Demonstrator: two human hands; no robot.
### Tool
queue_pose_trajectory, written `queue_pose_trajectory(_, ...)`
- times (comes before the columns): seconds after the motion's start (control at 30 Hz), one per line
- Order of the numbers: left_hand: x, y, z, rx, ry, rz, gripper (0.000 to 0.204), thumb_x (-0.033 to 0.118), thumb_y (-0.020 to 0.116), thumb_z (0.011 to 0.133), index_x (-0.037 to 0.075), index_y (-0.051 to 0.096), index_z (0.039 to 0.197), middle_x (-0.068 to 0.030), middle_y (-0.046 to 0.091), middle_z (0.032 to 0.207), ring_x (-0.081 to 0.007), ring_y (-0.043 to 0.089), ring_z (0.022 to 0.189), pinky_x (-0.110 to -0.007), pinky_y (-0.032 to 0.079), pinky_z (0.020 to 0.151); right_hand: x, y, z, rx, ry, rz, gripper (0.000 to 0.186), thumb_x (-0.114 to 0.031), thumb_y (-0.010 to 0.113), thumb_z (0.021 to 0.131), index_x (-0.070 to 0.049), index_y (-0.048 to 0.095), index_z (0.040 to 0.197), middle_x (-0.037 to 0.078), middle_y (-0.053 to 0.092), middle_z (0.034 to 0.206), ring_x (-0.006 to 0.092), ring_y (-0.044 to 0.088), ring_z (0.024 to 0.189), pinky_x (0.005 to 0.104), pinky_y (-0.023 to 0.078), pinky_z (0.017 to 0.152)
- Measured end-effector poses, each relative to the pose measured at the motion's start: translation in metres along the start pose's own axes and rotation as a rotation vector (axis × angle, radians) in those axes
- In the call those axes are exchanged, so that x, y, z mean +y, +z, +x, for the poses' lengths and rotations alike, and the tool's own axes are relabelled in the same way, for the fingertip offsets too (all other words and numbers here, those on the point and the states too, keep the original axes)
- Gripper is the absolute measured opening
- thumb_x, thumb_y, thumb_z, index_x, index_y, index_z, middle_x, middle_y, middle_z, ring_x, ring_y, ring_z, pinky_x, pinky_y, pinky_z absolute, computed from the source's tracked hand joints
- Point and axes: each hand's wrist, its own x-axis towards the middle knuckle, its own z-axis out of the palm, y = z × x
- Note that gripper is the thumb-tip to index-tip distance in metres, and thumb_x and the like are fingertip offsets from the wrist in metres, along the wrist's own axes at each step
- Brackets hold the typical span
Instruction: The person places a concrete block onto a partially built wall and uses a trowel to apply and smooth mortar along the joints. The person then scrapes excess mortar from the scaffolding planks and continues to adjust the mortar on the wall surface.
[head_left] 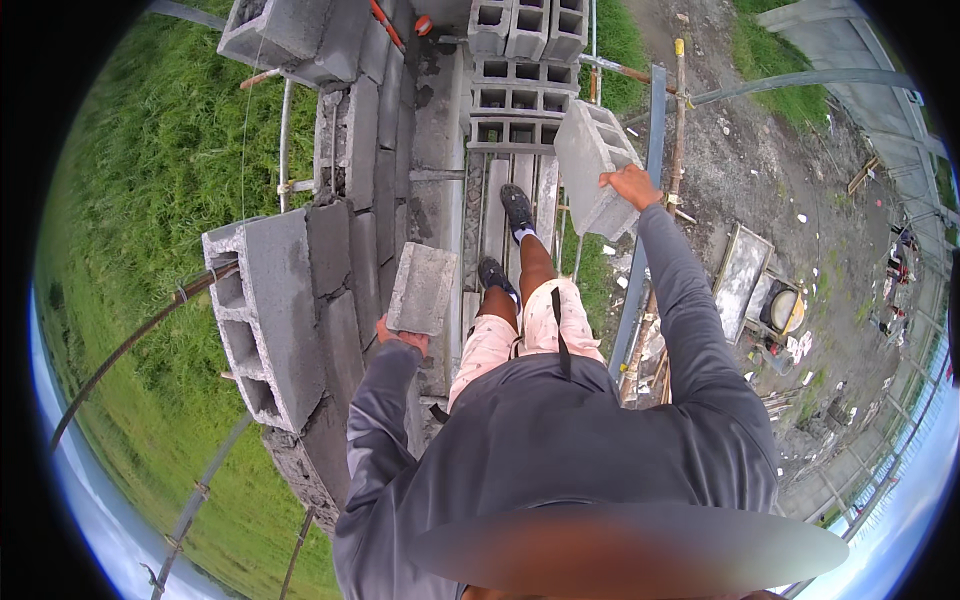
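Wall (364, 240) lies just left of the left hand (404, 339), which grips a small block (423, 288), long axis pointing away; the right hand (632, 186), farther off, holds a bigger block (585, 155).

Building site — block wall (365, 150), scaffolding (643, 220)

A scaffold deck of narrow planks (494, 205) carries a stack of grey hollow blocks (521, 84) ahead of the person, whose dark shoes (517, 208) stand on it. To the left, an unfinished block wall (362, 235) bears a single hollow block (286, 310) on top.
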Motion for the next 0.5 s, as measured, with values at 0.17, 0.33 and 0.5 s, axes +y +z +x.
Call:
queue_pose_trajectory(0.17, -0.005, 0.076, 0.006, 0.019, 0.034, 0.05, 0.06, 0.052, 0.055, 0.083, 0.015, 0.06, 0.13, -0.0032, 0.06, 0.135, -0.0269, 0.055, 0.124, -0.045, 0.041, 0.107, -0.079, -0.001, 0.097, 0.108, 0.03, 0.014, 0.068, -0.057, 0.07, 0.069, -0.011, 0.069, 0.119, 0.015, 0.058, 0.135, 0.0314, 0.047, 0.134, 0.0699, 0.021, 0.11)
queue_pose_trajectory(0.33, -0.018, 0.128, 0.012, 0.097, 0.015, 0.111, 0.051, 0.051, 0.05, 0.085, 0.018, 0.064, 0.121, -0.0011, 0.065, 0.126, -0.0259, 0.06, 0.116, -0.044, 0.047, 0.099, -0.097, 0.091, 0.162, 0.113, 0.041, 0.001, 0.057, -0.053, 0.069, 0.076, -0.012, 0.071, 0.116, 0.009, 0.066, 0.123, 0.0266, 0.044, 0.134, 0.0733, 0.02, 0.109)
queue_pose_trajectory(0.5, -0.041, 0.162, 0.021, 0.039, -0.007, 0.102, 0.05, 0.048, 0.049, 0.085, 0.014, 0.066, 0.117, -0.0031, 0.068, 0.12, -0.0264, 0.064, 0.11, -0.044, 0.048, 0.098, -0.109, 0.182, 0.18, 0.154, 0.011, -0.092, 0.047, -0.046, 0.072, 0.074, -0.011, 0.074, 0.106, 0.003, 0.069, 0.117, 0.0248, 0.046, 0.127, 0.0755, 0.025, 0.099)
